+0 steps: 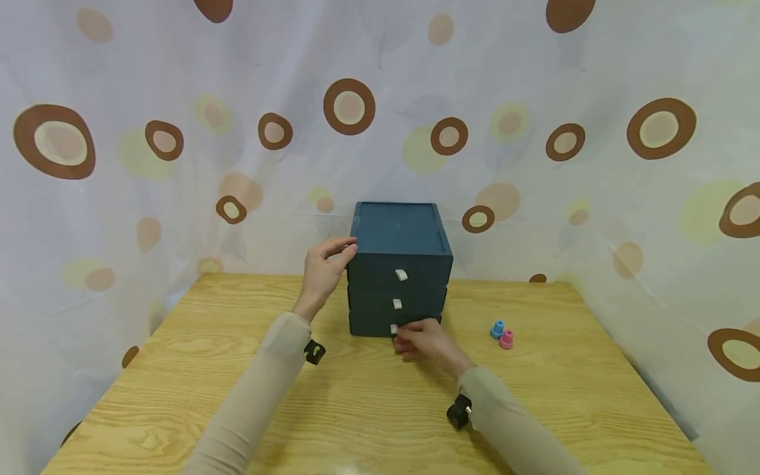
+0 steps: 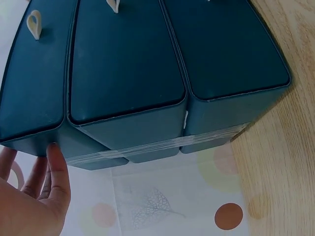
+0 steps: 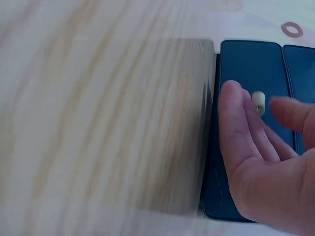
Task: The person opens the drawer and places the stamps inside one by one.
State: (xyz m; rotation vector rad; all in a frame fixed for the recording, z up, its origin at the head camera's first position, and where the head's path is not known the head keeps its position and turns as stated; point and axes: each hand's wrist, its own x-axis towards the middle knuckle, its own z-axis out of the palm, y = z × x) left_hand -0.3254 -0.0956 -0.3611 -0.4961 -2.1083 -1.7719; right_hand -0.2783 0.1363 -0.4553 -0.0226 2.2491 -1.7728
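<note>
A dark blue three-drawer box (image 1: pixel 399 227) stands on the table, its drawers closed. Each drawer front carries a small white pull tab. My left hand (image 1: pixel 325 269) touches the box's upper left side; in the left wrist view its thumb (image 2: pixel 58 172) lies against that side, the fingers partly hidden. Low at the front, my right hand (image 1: pixel 429 340) is at the bottom drawer's pull tab (image 3: pixel 258 102). The right wrist view has the tab between the thumb and the extended fingers, with a gap on the thumb's side.
To the right of the box, a blue cone-like piece (image 1: pixel 497 329) and a pink one (image 1: pixel 506 339) stand side by side on the wooden table (image 1: pixel 237 369). A patterned cloth (image 1: pixel 392 66) hangs behind. Clear tape (image 2: pixel 157 146) runs along the box's side.
</note>
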